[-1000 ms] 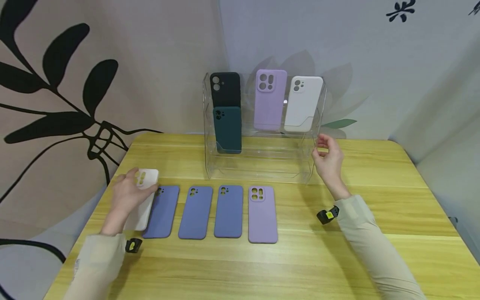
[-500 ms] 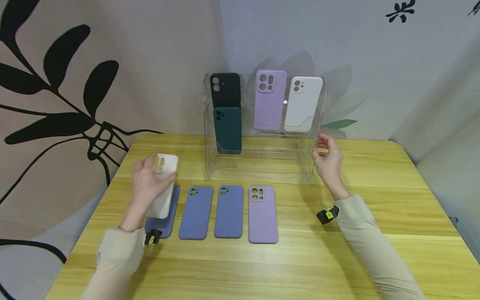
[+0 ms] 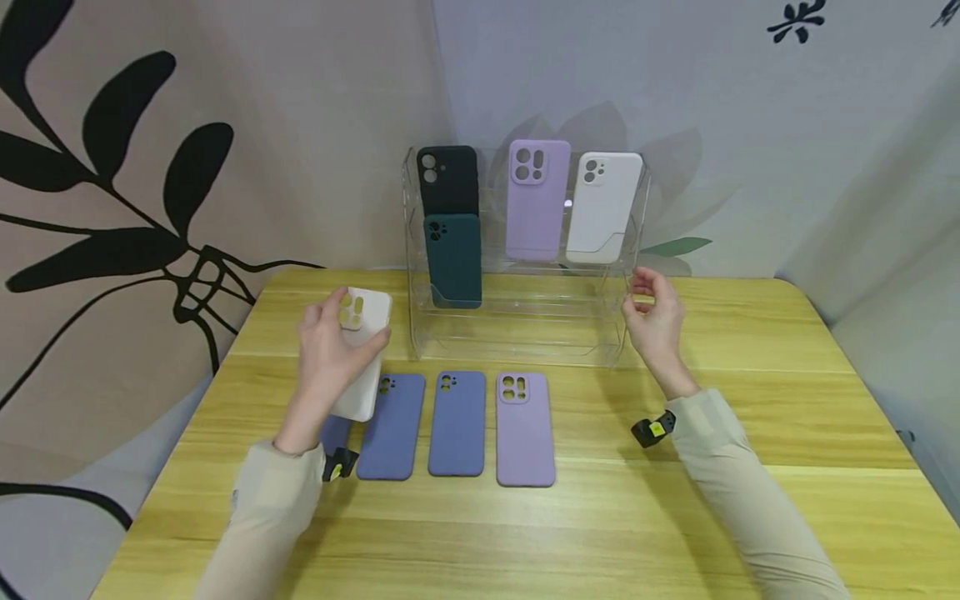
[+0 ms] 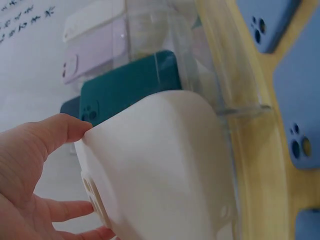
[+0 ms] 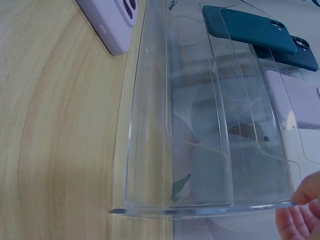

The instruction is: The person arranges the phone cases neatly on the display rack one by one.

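Note:
My left hand (image 3: 327,358) grips a white phone case (image 3: 363,385) by its edges and holds it tilted above the row of cases. In the left wrist view the thumb presses one edge of the white case (image 4: 150,160) and the other fingers reach the camera-cutout side. Under it, a blue phone case (image 3: 334,434) is mostly covered. At the right side of a clear acrylic display stand (image 3: 540,337), my right hand (image 3: 658,327) pinches the side panel's edge. The right wrist view shows thumb and fingers on that edge (image 5: 295,203).
The stand bears a black case (image 3: 450,183), a dark green case (image 3: 453,262), a lilac case (image 3: 537,204) and another white case (image 3: 604,204). In front of it lie two blue cases (image 3: 456,425) and a second lilac case (image 3: 526,446) on the wooden table (image 3: 600,533).
My left hand has carried the white case up from the table's left side, rightward and toward the stand, passing over the leftmost blue case. The right hand has stayed on the stand.

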### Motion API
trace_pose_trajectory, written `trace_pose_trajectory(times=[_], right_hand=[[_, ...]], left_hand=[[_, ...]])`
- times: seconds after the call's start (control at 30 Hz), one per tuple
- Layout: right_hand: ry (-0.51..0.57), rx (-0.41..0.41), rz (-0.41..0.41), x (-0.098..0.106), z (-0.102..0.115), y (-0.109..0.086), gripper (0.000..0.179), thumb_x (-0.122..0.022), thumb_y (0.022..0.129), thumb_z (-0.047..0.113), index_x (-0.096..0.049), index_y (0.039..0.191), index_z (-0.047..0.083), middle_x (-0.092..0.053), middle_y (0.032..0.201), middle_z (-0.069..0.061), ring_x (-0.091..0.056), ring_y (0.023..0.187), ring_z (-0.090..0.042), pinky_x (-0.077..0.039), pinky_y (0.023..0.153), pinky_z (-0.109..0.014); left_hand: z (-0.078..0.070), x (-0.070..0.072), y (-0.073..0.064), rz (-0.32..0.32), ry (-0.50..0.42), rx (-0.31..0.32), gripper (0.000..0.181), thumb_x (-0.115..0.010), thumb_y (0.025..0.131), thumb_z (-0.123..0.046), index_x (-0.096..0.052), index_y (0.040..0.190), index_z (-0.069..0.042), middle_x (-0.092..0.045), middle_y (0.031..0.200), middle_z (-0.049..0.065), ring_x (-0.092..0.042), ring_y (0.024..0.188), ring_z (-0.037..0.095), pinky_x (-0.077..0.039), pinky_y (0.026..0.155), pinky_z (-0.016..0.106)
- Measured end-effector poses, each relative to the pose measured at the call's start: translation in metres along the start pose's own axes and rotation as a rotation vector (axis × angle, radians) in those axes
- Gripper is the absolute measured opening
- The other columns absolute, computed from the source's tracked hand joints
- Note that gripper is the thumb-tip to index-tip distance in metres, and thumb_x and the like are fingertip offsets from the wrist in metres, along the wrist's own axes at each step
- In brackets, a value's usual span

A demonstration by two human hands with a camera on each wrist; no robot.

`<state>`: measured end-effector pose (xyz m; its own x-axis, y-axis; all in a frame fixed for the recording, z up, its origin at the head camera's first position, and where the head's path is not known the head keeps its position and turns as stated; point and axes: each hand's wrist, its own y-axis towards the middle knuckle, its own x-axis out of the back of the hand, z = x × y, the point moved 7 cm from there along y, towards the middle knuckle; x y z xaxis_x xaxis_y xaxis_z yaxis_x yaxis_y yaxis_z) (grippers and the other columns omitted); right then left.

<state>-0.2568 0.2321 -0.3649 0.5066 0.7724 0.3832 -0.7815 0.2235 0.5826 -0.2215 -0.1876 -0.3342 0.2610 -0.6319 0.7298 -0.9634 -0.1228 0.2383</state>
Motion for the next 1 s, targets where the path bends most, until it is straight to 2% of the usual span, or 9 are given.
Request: trace_pose_trajectory(times=[0.17, 0.5, 0.8, 1.0], right_hand=[[0.004, 0.001, -0.002, 0.000, -0.001, 0.000, 0.034, -0.056, 0.081, -0.013, -0.054, 0.115, -0.012, -0.059, 0.103, -0.026, -0.059, 0.092, -0.035, -0.038, 0.067, -0.001], [0.001, -0.009, 0.007, 0.000, -0.001, 0.000, 0.034, -0.057, 0.082, -0.012, -0.054, 0.116, -0.011, -0.059, 0.104, -0.026, -0.058, 0.093, -0.035, -0.038, 0.067, -0.002], [-0.001, -0.010, 0.006, 0.000, -0.003, 0.000, 0.035, -0.056, 0.081, -0.012, -0.054, 0.116, -0.012, -0.059, 0.104, -0.026, -0.059, 0.092, -0.035, -0.039, 0.067, -0.002], [0.003, -0.011, 0.006, 0.000, -0.003, 0.000, 0.034, -0.056, 0.081, -0.012, -0.054, 0.116, -0.012, -0.059, 0.105, -0.027, -0.059, 0.093, -0.035, -0.039, 0.067, -0.002]], left_hand=[[-0.015, -0.006, 0.000, -0.013, -0.019, -0.023, 0.079, -0.075, 0.075, -0.023, -0.036, 0.141, 0.000, -0.041, 0.126, 0.028, -0.037, 0.113, 0.042, -0.044, 0.080, 0.054], [-0.050, -0.022, 0.002, 0.001, -0.069, -0.075, 0.081, -0.075, 0.074, -0.027, -0.037, 0.142, -0.004, -0.040, 0.130, 0.024, -0.034, 0.119, 0.040, -0.043, 0.083, 0.055], [-0.091, -0.039, 0.007, -0.055, -0.138, -0.188, 0.079, -0.077, 0.073, -0.027, -0.041, 0.139, -0.003, -0.044, 0.124, 0.023, -0.039, 0.113, 0.037, -0.044, 0.083, 0.051], [-0.112, -0.051, 0.011, -0.102, -0.159, -0.242, 0.081, -0.077, 0.073, -0.026, -0.039, 0.140, -0.003, -0.043, 0.125, 0.024, -0.040, 0.114, 0.037, -0.045, 0.084, 0.050]])
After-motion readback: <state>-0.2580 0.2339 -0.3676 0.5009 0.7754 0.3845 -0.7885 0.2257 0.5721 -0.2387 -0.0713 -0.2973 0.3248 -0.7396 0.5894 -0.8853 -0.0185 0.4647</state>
